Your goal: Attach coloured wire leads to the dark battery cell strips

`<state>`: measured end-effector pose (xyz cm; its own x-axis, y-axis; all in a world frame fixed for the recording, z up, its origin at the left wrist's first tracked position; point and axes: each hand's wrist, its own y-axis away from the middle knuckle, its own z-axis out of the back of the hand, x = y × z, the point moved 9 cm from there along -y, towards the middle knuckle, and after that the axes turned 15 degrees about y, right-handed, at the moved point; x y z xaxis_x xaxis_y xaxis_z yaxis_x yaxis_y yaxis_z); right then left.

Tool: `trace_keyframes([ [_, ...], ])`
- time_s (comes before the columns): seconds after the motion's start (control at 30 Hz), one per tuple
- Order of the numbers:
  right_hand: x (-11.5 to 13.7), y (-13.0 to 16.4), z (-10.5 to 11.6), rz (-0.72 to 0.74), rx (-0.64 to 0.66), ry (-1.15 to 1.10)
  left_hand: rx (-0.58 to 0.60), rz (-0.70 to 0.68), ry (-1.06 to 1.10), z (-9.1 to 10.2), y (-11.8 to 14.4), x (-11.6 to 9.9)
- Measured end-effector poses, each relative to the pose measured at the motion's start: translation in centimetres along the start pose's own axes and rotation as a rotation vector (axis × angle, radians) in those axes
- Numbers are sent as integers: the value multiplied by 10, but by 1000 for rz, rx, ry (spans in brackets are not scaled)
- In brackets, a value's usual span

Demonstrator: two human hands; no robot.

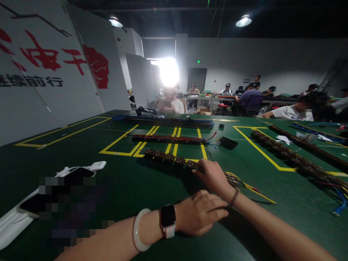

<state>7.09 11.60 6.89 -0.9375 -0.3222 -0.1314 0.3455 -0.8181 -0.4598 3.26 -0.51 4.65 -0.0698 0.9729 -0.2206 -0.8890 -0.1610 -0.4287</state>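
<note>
A long bundle of dark brown strips (168, 158) lies across the green table, with yellow wires (258, 192) trailing from its right end. My right hand (213, 176) is closed over the bundle near that end and hides part of it. Closer to me, my left hand (199, 212) hovers low over the table with its fingers stretched to the right, close to my right wrist. Nothing shows in its fingers. Beyond the bundle lies a similar dark strip with red wires (168, 139), and a small black box (228, 143) sits by its wire end.
At left, a phone (58, 192) and a white cable lie on the table (116, 217). Long brown bundles (293, 156) stretch along the right side. Dark blue rails (168, 122) lie at the far edge. A person (172, 105) sits opposite; others work behind.
</note>
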Motion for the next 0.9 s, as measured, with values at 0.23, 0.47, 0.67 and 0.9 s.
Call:
trace_keyframes([
  [0.23, 62, -38, -28, 80, 137, -64, 148, 57, 166, -16, 6, 2],
  [0.47, 108, -58, -40, 105, 220, -152, 94, 74, 548, -13, 6, -2],
  [0.67, 83, -53, 10, 246, 14, -285, 92, 49, 439, -13, 0, -4],
  [0.9, -39, -15, -14, 48, 258, -381, -144, 402, 718, 5, 4, 33],
])
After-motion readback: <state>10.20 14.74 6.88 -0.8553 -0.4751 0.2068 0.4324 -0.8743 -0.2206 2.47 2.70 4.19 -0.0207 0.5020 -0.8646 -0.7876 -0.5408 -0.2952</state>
